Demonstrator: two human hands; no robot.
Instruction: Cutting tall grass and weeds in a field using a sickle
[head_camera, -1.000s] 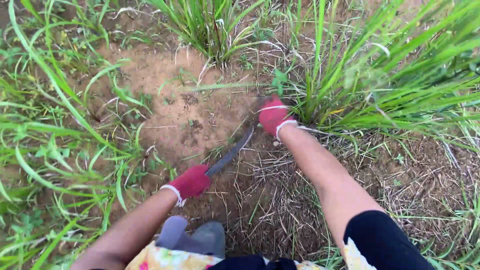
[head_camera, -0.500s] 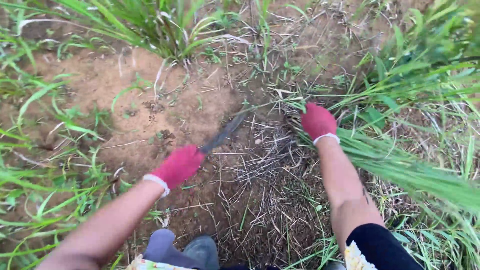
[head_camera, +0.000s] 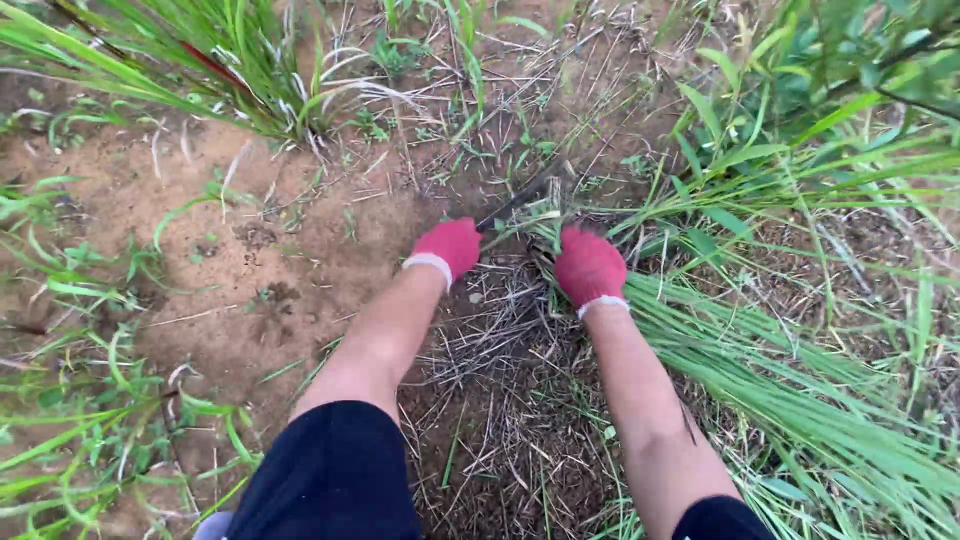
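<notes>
Red gloves cover both hands. The left hand (head_camera: 449, 246) is closed tight around the handle of a sickle (head_camera: 512, 203). Its dark, thin blade pokes out past the glove and points up and to the right, into the bottom of a grass clump (head_camera: 600, 205). The right hand (head_camera: 590, 266) is shut around a thick bunch of cut grass (head_camera: 790, 385). The long green blades lie low and stretch away to the right, over the ground beside the right arm.

A second ago the two hands were well apart. The left hand was down near the person's knee, and the sickle blade lay across the bare dirt between the hands. Now the left hand has come up and forward, so the two red gloves are just beside each other. The blade is right at the roots, where the grass comes out of the ground. The grass in the right hand stood up tall before. Now it is bent over and lies flat. This looks like the cutting part of the work: the blade is at the stems that the right hand pulls on.

Sandy brown soil (head_camera: 250, 250) lies to the left. Dry straw (head_camera: 500, 420) covers the ground between the arms. Another grass tuft (head_camera: 230, 60) grows at the top left.
</notes>
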